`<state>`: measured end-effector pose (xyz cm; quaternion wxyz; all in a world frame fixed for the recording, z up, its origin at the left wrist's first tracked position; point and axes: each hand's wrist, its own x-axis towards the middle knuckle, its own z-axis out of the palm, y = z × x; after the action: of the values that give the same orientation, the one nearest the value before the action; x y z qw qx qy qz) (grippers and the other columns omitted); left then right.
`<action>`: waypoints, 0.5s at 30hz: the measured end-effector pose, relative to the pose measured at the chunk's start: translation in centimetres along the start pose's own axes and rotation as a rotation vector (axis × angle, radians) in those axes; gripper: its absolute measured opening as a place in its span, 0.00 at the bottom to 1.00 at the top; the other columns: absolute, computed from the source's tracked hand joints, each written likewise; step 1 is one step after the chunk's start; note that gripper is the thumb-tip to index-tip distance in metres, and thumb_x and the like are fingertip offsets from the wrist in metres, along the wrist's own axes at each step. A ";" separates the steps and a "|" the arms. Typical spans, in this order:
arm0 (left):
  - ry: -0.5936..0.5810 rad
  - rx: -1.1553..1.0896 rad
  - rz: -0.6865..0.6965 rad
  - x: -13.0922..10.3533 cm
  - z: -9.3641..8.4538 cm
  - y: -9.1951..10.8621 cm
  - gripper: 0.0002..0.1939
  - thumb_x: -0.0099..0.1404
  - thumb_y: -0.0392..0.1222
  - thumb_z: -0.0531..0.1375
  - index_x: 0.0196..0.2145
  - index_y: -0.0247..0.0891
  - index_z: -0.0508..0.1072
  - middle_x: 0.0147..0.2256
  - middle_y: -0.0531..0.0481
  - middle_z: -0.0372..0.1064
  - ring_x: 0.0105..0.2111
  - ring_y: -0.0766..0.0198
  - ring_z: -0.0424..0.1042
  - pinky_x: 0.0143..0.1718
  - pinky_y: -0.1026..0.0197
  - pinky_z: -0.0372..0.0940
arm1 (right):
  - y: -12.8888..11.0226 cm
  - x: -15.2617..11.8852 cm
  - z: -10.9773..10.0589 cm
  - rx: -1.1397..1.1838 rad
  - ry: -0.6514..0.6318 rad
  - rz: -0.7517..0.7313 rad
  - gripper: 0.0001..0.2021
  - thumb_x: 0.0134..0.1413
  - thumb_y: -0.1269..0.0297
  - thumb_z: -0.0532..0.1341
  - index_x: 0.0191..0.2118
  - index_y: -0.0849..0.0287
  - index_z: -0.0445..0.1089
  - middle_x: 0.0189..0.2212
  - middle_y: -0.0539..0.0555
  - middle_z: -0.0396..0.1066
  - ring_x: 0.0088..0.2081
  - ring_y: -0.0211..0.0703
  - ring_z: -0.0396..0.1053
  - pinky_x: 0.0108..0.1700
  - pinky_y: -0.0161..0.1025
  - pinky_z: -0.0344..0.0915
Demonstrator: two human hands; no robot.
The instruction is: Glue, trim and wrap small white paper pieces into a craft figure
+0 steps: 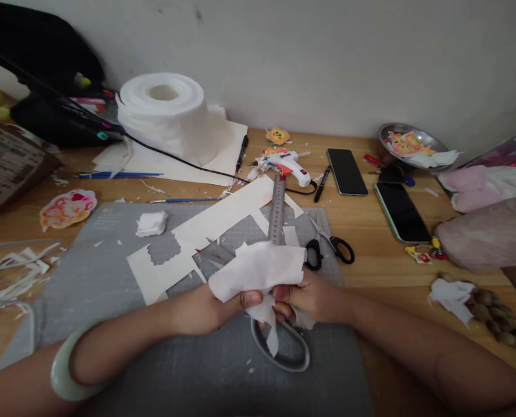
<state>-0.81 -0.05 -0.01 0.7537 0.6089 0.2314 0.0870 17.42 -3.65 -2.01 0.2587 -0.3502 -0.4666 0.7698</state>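
A crumpled white tissue [262, 267] is held between my two hands above the grey cutting mat [153, 365]. My left hand [229, 306] has its thumb on the tissue's lower edge, and the rest of its fingers are under it. My right hand [299, 298] grips the tissue's right side with curled fingers. Below the hands hangs a strip of tissue, over the grey loop handle [290, 353] of large scissors, whose blades [214, 253] show left of the tissue. Behind lie cut white card [223, 217], a steel ruler [277, 211] and black-handled scissors [333, 240].
A big white roll [166, 116] stands at the back left. A glue gun [290, 165], two phones [348, 172] and a metal bowl [409, 142] are along the back. Paper scraps [14, 275] lie at left; a pink pouch [487, 231] lies at right.
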 end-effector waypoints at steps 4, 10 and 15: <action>-0.012 -0.068 0.019 -0.1 -0.1 -0.3 0.18 0.64 0.49 0.49 0.37 0.34 0.71 0.35 0.48 0.72 0.33 0.65 0.69 0.39 0.64 0.61 | 0.3 0.3 -0.4 0.186 -0.087 -0.009 0.21 0.44 0.47 0.59 0.21 0.61 0.56 0.12 0.42 0.53 0.16 0.28 0.53 0.21 0.30 0.54; 0.020 -0.063 0.011 -0.2 -0.1 -0.2 0.18 0.64 0.49 0.48 0.37 0.34 0.71 0.36 0.48 0.72 0.33 0.65 0.70 0.39 0.65 0.61 | -0.5 0.1 -0.3 0.124 -0.069 -0.015 0.21 0.45 0.46 0.58 0.24 0.63 0.59 0.15 0.44 0.58 0.17 0.28 0.56 0.19 0.29 0.54; 0.040 0.083 0.000 -0.1 0.3 0.1 0.14 0.64 0.45 0.48 0.35 0.37 0.72 0.36 0.51 0.72 0.38 0.65 0.69 0.42 0.66 0.60 | -1.0 -0.2 0.2 -0.145 0.055 0.055 0.22 0.46 0.45 0.55 0.23 0.62 0.60 0.16 0.45 0.59 0.16 0.28 0.55 0.18 0.29 0.53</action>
<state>-0.75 -0.28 0.15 0.7231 0.6378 0.2496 0.0893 17.43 -3.46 -0.98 0.2241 -0.4017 -0.5039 0.7311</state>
